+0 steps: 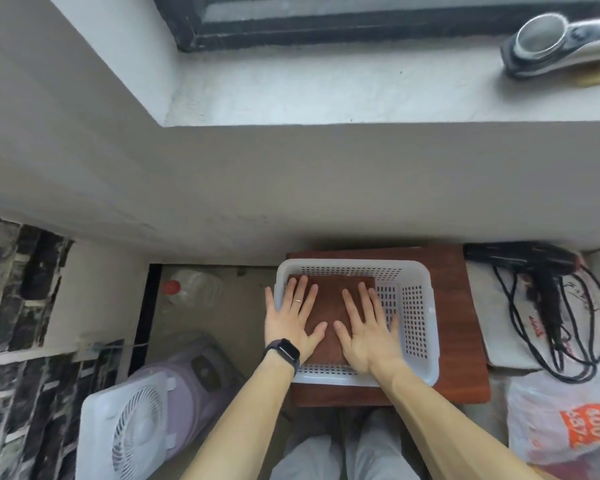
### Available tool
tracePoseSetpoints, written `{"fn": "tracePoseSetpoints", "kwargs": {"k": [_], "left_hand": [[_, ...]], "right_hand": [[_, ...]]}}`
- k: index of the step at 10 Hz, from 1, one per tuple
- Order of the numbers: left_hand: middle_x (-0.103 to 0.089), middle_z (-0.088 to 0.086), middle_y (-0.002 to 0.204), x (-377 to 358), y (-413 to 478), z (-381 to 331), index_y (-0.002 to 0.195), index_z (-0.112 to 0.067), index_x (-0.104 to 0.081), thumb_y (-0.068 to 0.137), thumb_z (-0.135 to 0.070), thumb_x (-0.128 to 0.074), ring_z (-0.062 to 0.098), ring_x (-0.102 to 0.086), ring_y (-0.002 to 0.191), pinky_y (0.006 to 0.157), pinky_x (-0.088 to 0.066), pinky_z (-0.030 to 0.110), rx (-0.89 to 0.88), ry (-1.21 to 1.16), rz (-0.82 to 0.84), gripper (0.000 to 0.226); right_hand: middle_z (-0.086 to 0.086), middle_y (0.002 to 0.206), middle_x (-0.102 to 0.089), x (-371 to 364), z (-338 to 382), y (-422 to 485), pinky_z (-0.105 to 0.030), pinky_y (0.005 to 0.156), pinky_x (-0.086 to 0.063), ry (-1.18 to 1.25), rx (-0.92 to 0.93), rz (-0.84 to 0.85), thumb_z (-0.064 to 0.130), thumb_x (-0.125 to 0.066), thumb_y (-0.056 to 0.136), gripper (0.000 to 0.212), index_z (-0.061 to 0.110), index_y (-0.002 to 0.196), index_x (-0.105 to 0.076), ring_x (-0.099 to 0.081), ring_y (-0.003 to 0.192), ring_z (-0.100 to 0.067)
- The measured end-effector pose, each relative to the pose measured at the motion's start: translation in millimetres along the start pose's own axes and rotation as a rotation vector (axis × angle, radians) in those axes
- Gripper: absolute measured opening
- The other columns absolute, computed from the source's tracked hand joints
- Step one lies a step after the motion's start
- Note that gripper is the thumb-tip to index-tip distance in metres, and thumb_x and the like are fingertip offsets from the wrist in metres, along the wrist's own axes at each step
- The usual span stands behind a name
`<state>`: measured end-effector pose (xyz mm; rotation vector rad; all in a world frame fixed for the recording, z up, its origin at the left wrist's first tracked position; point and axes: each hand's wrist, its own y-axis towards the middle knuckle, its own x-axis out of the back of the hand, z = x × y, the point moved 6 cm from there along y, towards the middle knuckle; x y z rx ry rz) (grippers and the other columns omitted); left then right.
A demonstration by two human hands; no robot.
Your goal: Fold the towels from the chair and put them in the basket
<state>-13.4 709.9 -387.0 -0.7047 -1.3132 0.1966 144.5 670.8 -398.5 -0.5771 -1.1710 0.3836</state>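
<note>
A white perforated plastic basket (420,306) stands on a small reddish-brown wooden table (461,327). Inside it, against its left side, lies a folded brown towel (329,299). My left hand (293,315) rests flat on the towel's left part, fingers spread, partly over the basket's left rim; it wears a ring, with a black watch on the wrist. My right hand (366,327) lies flat on the towel's right part, fingers spread. Neither hand grips anything. The chair is not in view.
A white and lilac box fan (142,410) stands on the floor at lower left, a clear bottle with a red cap (187,287) behind it. A black hair dryer with cord (548,282) and plastic bags (565,424) lie right. A windowsill (326,88) runs above.
</note>
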Motion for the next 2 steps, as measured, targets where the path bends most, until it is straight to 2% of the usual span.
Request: {"fn": "tracePoseSetpoints", "kwargs": {"k": [1,2], "left_hand": [[0.014,0.003,0.164,23,-8,-3,0.155,-0.023,0.013,0.097,-0.063,-0.015,0.026,0.011,0.151,0.117,0.005,0.061,0.008,0.008,0.065,0.076],[-0.013,0.009,0.163,50,-17,-9,0.156,-0.018,-0.016,0.098,-0.051,-0.034,0.029,-0.011,0.149,0.118,-0.009,0.058,-0.111,0.024,0.08,0.069]], "right_hand": [[0.004,0.165,0.024,20,6,-9,-0.059,0.12,-0.007,-0.033,-0.003,0.096,0.053,-0.023,0.103,0.066,0.035,0.158,0.01,0.02,0.152,-0.019],[-0.007,0.168,0.002,50,18,-20,-0.055,0.121,-0.015,-0.131,0.056,0.153,0.043,-0.035,0.102,0.065,0.027,0.159,-0.01,-0.001,0.154,-0.029]]}}
